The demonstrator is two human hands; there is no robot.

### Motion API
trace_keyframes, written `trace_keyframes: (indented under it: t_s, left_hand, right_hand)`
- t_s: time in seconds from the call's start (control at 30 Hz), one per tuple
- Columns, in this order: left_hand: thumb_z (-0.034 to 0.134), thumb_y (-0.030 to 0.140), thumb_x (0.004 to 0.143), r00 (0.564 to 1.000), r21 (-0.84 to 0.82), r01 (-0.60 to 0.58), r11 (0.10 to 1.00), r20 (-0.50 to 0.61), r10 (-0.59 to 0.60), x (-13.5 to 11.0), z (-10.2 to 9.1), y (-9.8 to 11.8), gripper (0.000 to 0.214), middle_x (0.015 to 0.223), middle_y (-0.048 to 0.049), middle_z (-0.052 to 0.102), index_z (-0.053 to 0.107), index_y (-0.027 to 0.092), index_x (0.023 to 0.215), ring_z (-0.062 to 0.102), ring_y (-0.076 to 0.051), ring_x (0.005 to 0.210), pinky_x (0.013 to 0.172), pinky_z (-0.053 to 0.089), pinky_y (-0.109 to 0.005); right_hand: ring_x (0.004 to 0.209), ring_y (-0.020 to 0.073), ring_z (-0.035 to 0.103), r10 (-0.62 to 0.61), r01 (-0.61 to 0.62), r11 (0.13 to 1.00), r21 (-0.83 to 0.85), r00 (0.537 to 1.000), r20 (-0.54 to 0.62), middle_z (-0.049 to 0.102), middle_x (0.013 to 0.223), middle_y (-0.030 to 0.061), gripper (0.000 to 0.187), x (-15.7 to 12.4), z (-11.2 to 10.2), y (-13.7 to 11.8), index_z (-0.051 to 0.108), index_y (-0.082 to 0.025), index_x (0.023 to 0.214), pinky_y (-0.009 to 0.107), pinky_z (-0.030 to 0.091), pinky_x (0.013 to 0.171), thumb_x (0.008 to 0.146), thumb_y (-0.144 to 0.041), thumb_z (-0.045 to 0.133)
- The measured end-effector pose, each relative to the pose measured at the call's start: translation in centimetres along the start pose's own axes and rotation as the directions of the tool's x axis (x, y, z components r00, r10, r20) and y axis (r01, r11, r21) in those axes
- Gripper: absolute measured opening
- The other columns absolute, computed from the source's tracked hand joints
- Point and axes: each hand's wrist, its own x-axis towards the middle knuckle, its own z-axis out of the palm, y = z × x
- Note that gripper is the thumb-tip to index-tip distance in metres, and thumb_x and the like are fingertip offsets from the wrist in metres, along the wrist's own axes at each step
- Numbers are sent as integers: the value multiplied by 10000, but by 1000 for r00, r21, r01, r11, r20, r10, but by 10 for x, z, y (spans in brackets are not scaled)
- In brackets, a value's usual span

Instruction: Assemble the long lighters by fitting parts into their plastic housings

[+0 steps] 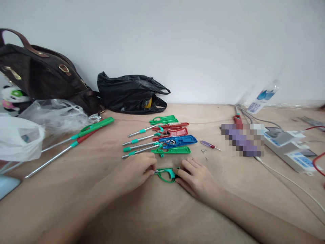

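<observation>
A green lighter casing (pixel 166 178) with a teal trigger lies on the table between my hands. My left hand (pixel 142 167) pinches something small at the casing's left end; fingers hide most of it. My right hand (pixel 196 176) is closed on the casing's right part, fingertips beside the trigger. Just beyond lie several opened gas lighters in a stack: a green one (pixel 181 150), a blue one (pixel 186 139) and red ones (pixel 181 131), some with metal tubes pointing left. A small screwdriver (pixel 208 144) rests to their right, near a few tiny screws (pixel 203 150).
At left are whole lighters (pixel 98 125), plastic bags (pixel 20 139), a panda toy (pixel 15 98) and a brown bag (pixel 48 74). A black plastic bag (pixel 129 93) stands at the back. On the right are a power strip (pixel 289 149), cables, and a tilted bottle (pixel 264 96).
</observation>
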Motion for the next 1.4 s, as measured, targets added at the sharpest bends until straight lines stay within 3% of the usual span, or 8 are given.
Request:
trace_keyframes:
  t_s: [0.17, 0.4, 0.57, 0.8, 1.0, 1.1, 1.3, 1.4]
  left_hand:
    - [431, 51, 816, 998, 125, 27, 992, -65, -19, 1, -1, 9, 188, 818, -12, 597, 523, 172, 705, 538, -161, 720, 602, 321, -253]
    - [412, 88, 871, 998, 289, 55, 956, -50, -43, 3, -1, 17, 206, 863, -43, 606, 540, 172, 733, 574, -196, 748, 595, 350, -276]
    - [391, 37, 824, 998, 347, 50, 936, -50, -35, 3, 2, 18, 224, 882, -62, 607, 549, 173, 741, 597, -224, 784, 619, 396, -298]
    - [385, 50, 846, 996, 272, 76, 959, -73, -59, 1, 0, 20, 218, 904, -56, 594, 535, 180, 755, 594, -213, 797, 621, 390, -285]
    - [416, 51, 819, 993, 159, 81, 984, -93, -66, 1, 3, 12, 177, 899, -38, 590, 518, 182, 755, 584, -197, 792, 635, 389, -273]
    - [445, 68, 800, 992, 60, 25, 998, -122, -18, 3, 8, -2, 150, 870, -18, 592, 523, 184, 747, 571, -175, 765, 628, 379, -260]
    - [511, 173, 803, 996, -138, -39, 990, -81, 28, 8, 3, -16, 107, 740, 4, 586, 566, 183, 711, 545, -156, 700, 585, 358, -239]
    - [518, 189, 792, 997, -170, -47, 984, -75, 35, 9, -2, -12, 111, 696, 8, 580, 572, 178, 696, 527, -146, 665, 577, 359, -234]
  right_hand:
    - [744, 215, 518, 53, -53, 999, 12, 999, 15, 570, 818, 68, 159, 3, 3, 1, 640, -174, 919, 325, 456, 645, 942, -227, 491]
    - [815, 201, 558, 268, -266, 931, 251, 963, 26, 612, 868, 41, 65, 10, -4, 13, 572, -194, 976, 338, 454, 739, 928, -209, 531]
    - [894, 231, 549, 285, -284, 953, 110, 959, 8, 612, 945, 63, 79, 21, -2, 37, 580, -187, 946, 386, 431, 798, 875, -153, 586]
    - [901, 227, 546, 280, -270, 938, 217, 960, -16, 600, 948, 71, 89, 32, -5, 51, 557, -201, 844, 389, 440, 797, 892, -133, 524]
    - [793, 203, 580, 496, -417, 719, 557, 868, 10, 620, 875, 44, 99, 19, -23, 62, 554, -211, 941, 341, 464, 706, 931, -263, 470]
    - [807, 194, 585, 511, -431, 634, 642, 857, 71, 623, 959, 50, 183, 12, -26, 64, 556, -220, 1025, 326, 472, 673, 955, -288, 401]
    - [921, 210, 599, 343, -425, 686, 590, 905, 253, 636, 1066, 33, 168, 9, -37, 51, 533, -254, 1049, 330, 493, 738, 884, -274, 557]
    - [894, 202, 600, 364, -445, 697, 563, 895, 258, 642, 1043, 26, 193, 11, -39, 46, 529, -255, 1048, 318, 486, 727, 862, -234, 576]
